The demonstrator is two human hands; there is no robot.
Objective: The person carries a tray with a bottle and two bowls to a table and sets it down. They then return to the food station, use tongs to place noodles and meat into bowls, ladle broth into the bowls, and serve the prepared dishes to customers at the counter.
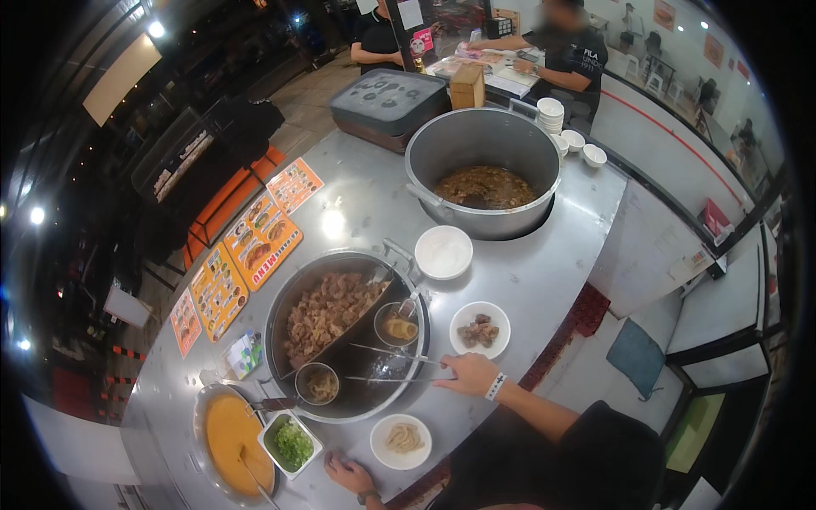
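My right hand (473, 376) grips metal tongs (398, 380), whose two spread prongs reach over a large round pot (417, 376). On the steel counter (357, 172), my left hand (347, 475) rests near a white bowl of noodles (404, 440), holding nothing. Chunks of cooked meat (328, 309) fill the pot's far side, behind a metal divider. Dark broth lies on the near side, where a strainer of noodle-like strips (319, 386) and another strainer with yellowish food (401, 328) hang. Beside the right hand sits a bowl of meat pieces (481, 331).
A bowl of white powder or grains (444, 253) stands below a deep stew pot (484, 188). Orange sauce fills a pan (231, 440) beside chopped green onions (293, 443). Menu cards (264, 242) line the far edge. Two people (561, 57) stand beyond the counter.
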